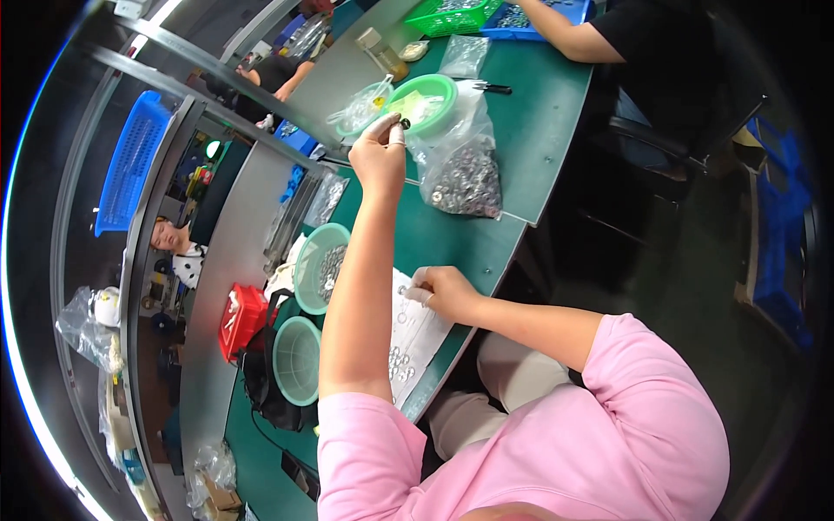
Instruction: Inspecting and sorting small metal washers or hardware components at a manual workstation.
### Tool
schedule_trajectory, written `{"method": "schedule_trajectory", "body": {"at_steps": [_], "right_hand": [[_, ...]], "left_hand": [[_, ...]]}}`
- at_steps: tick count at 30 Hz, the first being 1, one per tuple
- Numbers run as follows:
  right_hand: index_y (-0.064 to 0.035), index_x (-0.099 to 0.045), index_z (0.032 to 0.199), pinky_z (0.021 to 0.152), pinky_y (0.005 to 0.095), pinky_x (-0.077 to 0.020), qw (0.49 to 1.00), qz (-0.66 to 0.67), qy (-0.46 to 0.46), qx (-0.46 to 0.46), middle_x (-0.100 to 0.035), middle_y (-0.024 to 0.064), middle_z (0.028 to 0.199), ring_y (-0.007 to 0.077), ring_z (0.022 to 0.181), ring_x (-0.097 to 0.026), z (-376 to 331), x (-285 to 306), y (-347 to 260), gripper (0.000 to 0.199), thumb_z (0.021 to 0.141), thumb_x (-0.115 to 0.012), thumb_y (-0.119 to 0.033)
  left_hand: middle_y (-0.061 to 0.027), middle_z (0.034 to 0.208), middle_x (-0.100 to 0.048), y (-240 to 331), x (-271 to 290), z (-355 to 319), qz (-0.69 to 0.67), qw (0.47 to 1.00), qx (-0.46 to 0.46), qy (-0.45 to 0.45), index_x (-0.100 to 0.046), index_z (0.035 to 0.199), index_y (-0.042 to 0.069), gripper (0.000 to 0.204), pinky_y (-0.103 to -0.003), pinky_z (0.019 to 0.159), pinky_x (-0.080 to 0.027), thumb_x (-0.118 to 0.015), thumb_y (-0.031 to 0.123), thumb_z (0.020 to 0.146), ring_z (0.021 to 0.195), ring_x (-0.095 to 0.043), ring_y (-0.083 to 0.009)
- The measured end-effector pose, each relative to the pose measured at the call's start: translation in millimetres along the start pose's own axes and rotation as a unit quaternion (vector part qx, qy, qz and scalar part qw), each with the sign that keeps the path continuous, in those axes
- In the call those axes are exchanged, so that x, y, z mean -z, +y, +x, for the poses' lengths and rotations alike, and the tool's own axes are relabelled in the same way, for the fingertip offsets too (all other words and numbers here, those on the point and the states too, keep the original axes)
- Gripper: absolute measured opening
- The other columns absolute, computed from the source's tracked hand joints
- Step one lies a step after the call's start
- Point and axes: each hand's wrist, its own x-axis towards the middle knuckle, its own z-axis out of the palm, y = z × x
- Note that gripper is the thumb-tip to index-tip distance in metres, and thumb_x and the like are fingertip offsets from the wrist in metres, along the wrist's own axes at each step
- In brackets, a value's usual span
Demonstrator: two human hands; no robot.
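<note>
My left hand [380, 161] is raised over the far side of the green table, thumb and fingers pinched on a small dark ring-shaped part [406, 124]. White covers are on its fingertips. Just right of it lies a clear plastic bag [466, 178] full of small metal rings, beside a green basket [453, 97]. My right hand [447, 293] rests low at a white sheet [426, 337], its fingers drawn together; what they hold, if anything, is hidden. Several small shiny metal pieces [400, 363] are spread on the sheet near my left forearm.
Left of my forearm stand a pale green basket [306, 300] of metal parts and another pale green basket [295, 360]. A red bin [243, 321] is farther left. A co-worker's arm [569, 35] reaches to a blue tray [578, 12] at the far right. Metal shelf posts line the left.
</note>
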Motion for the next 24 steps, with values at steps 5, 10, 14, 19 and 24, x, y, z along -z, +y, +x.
{"method": "schedule_trajectory", "body": {"at_steps": [5,10,14,19,24], "right_hand": [[0.0006,-0.063,0.081,0.061,0.0353,-0.046,0.999,0.029,-0.006,-0.024,-0.063,0.0154,0.072,0.0255,0.063,-0.06,-4,1,1,0.023,0.08,-0.069,-0.022],[-0.0004,-0.061,0.081,0.057,0.0309,-0.0449,0.999,0.009,0.02,0.039,-0.062,0.011,0.069,0.0165,0.059,-0.056,1,2,16,0.019,0.081,-0.068,-0.018],[-0.0011,-0.062,0.082,0.057,0.0295,-0.0451,0.997,0.018,0.029,0.07,-0.063,0.0093,0.069,0.0141,0.06,-0.056,6,0,18,0.018,0.08,-0.069,-0.017],[0.0001,-0.062,0.081,0.056,0.0259,-0.0436,0.999,0.026,-0.003,0.023,-0.061,0.0041,0.068,0.0088,0.06,-0.052,9,2,9,0.018,0.081,-0.069,-0.017],[-0.0013,-0.061,0.081,0.055,0.0223,-0.0416,0.999,0.028,-0.032,-0.021,-0.058,0.0002,0.067,0.0055,0.06,-0.05,8,-2,10,0.019,0.084,-0.068,-0.018]], "left_hand": [[-0.0084,0.087,-0.07,-15,3,-10,0.082,0.993,0.015,-0.088,-0.066,0.103,-0.002,0.022,-0.023,0.072,-0.049,-0.063,0.008,0.084,0.08,-0.064,-0.0113],[-0.0083,0.086,-0.069,-18,83,-61,0.026,0.993,0.088,-0.077,-0.065,0.106,-0.002,0.022,-0.024,0.069,-0.05,-0.061,0.008,0.086,0.076,-0.064,-0.0116],[-0.0077,0.088,-0.068,-16,162,-123,0.066,0.981,0.171,-0.067,-0.063,0.109,-0.002,0.024,-0.023,0.071,-0.048,-0.059,0.011,0.089,0.073,-0.062,-0.0108],[-0.0098,0.094,-0.067,-12,211,-212,0.138,0.951,0.27,-0.057,-0.063,0.112,0.001,0.025,-0.025,0.077,-0.047,-0.056,0.012,0.091,0.083,-0.061,-0.0147],[-0.015,0.117,-0.06,-12,209,-260,0.355,0.911,0.13,-0.166,-0.063,0.113,0.006,0.028,-0.039,0.092,-0.042,-0.056,0.017,0.089,0.112,-0.051,-0.0293]]}}
